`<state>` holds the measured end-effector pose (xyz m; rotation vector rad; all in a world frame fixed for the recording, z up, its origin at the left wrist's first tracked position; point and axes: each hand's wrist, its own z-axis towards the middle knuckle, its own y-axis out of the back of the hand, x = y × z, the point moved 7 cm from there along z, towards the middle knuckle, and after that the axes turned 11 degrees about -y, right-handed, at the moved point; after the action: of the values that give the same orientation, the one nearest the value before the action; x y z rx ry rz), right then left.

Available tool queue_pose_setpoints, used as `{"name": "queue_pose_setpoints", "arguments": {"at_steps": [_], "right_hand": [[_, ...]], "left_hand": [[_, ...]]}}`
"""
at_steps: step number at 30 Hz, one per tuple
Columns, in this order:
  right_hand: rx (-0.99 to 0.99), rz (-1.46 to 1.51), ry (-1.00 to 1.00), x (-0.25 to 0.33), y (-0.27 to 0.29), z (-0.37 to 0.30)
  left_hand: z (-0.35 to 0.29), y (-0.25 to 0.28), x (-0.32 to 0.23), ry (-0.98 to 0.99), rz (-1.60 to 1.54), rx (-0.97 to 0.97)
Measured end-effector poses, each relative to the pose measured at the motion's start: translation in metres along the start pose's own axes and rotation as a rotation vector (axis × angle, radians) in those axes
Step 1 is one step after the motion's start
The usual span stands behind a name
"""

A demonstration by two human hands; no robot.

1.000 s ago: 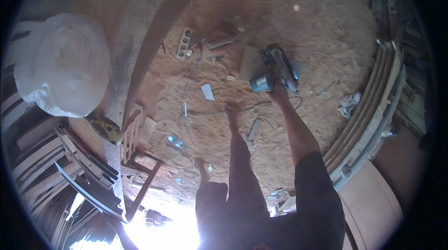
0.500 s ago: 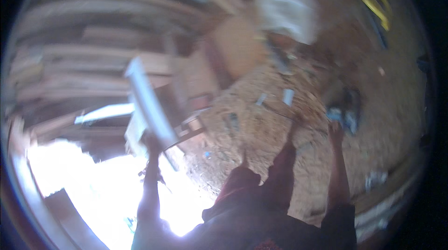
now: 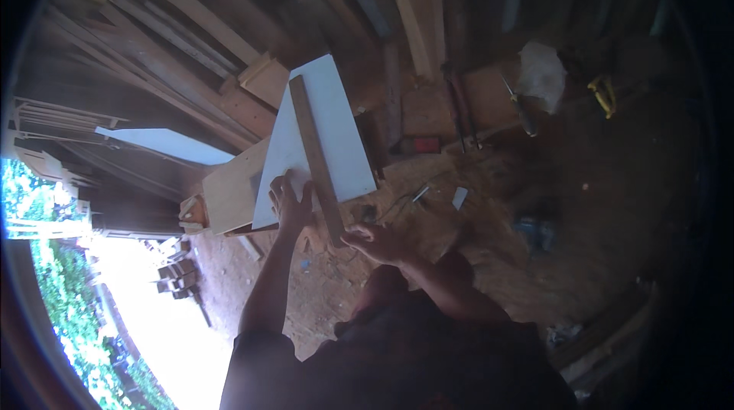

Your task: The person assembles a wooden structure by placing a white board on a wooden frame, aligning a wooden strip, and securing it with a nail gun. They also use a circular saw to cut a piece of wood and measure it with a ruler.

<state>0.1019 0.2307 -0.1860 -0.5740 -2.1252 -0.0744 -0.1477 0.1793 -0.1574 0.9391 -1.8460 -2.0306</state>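
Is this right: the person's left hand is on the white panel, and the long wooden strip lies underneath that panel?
Not quite: the head view shows the long wooden strip on top of the white panel. The left hand is on the panel.

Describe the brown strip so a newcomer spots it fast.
Find the big white board, left of centre, under the left hand. The strip lies across it, near end overhanging beside the right hand. Narrow and brown, it stands out against the wide white surface.
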Motion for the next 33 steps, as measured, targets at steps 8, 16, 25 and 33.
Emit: {"name": "queue_pose_setpoints", "arguments": {"at_steps": [8,16,25,33], "right_hand": [[-0.433,0.294,0.083,0.013,-0.065,0.024],[-0.305,0.02,0.331,0.077,-0.162,0.003],[-0.22,-0.409,0.47,0.102,-0.165,0.017],[-1.22,-0.38,0.039,0.023,0.033,0.021]], "left_hand": [[-0.046,0.027,0.048,-0.04,-0.576,0.04],[-0.151,0.062,0.05,0.306,-1.47,0.132],[-0.14,0.117,0.148,0.415,-1.341,-0.429],[-0.086,0.101,0.296,0.292,-1.141,-0.317]]}}
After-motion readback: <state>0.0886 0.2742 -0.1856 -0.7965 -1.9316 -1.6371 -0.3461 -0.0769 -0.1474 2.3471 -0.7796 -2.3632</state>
